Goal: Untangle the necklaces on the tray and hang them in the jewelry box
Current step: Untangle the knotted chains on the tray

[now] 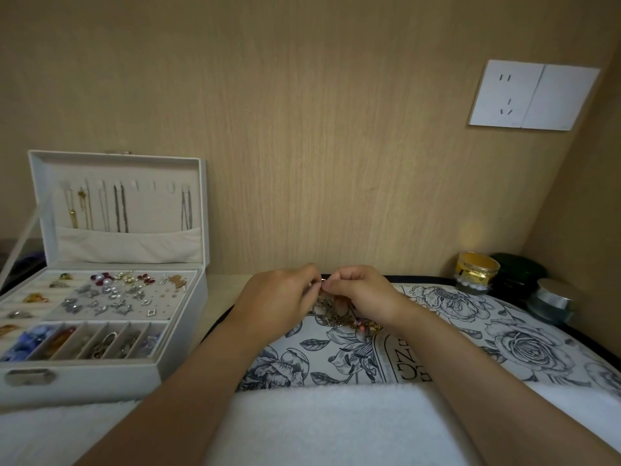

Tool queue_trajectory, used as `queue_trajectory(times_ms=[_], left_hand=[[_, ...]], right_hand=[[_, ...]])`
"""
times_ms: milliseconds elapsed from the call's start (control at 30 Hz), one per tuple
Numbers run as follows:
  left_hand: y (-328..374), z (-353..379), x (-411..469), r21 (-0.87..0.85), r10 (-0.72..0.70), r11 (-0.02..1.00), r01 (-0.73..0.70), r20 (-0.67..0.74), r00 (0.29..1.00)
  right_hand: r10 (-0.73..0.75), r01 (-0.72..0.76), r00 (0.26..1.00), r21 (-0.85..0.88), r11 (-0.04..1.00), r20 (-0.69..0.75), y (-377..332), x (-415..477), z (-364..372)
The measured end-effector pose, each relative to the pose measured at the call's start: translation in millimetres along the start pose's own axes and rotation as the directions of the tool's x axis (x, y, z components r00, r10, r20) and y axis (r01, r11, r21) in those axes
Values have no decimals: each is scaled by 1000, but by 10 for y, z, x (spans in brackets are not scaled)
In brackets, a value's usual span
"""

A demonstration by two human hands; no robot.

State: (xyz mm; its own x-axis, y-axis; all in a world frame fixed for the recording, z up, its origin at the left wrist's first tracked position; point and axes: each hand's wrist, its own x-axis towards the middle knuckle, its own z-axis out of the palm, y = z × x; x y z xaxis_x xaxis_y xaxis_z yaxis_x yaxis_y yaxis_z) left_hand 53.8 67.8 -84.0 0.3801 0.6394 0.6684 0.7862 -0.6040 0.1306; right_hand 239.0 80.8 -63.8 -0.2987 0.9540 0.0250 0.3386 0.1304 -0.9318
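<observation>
A tangle of bronze-coloured necklaces (336, 317) with small pink beads lies on the flower-printed tray (504, 331) in the middle. My left hand (279, 299) and my right hand (361, 295) meet above the tangle, and the fingertips of both pinch a bit of chain between them. The white jewelry box (114, 371) stands open at the left. Several necklaces (119, 208) hang from hooks inside its upright lid. The hands hide part of the tangle.
The box's lower tray holds earrings, rings and beads in compartments. A gold-banded jar (477, 272), a dark green jar (517, 274) and a silver-lidded jar (551, 301) stand at the back right. A white towel (336, 425) covers the front. A wooden wall rises close behind.
</observation>
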Motion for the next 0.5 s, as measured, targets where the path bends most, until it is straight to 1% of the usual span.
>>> queue_trajectory(times_ms=[67,133,200,233,267,333,367,433,500], left_hand=[[8,0,0,-9,30,999,-31,-38,999],[2,0,6,-42,14,999,-17,-59,998],[10,24,5,-97,-47,994,42,-49,998],[18,46,1,-151,-108,983,103,-26,994],[30,62,3,-231,-189,955,189,22,982],[57,78,11,-421,-330,830,366,159,931],[68,77,16,-482,-364,771,416,201,909],[73,58,19,-546,-389,706,451,233,891],[58,41,26,-569,-400,678,466,247,883]], right_hand=[[10,-10,1000,-16,1000,-4,20,11,-12],[15,-15,1000,-36,999,11,24,6,-26],[27,-24,999,-67,997,42,15,-6,-38],[31,-27,998,-74,997,49,12,-10,-42],[29,-27,999,-69,997,39,12,-7,-44],[-2,1,1000,-36,999,-21,19,1,-46],[-26,24,999,-30,999,-46,22,2,-47],[-75,72,995,-41,997,-61,26,3,-40],[-112,108,990,-47,993,-84,25,7,-29]])
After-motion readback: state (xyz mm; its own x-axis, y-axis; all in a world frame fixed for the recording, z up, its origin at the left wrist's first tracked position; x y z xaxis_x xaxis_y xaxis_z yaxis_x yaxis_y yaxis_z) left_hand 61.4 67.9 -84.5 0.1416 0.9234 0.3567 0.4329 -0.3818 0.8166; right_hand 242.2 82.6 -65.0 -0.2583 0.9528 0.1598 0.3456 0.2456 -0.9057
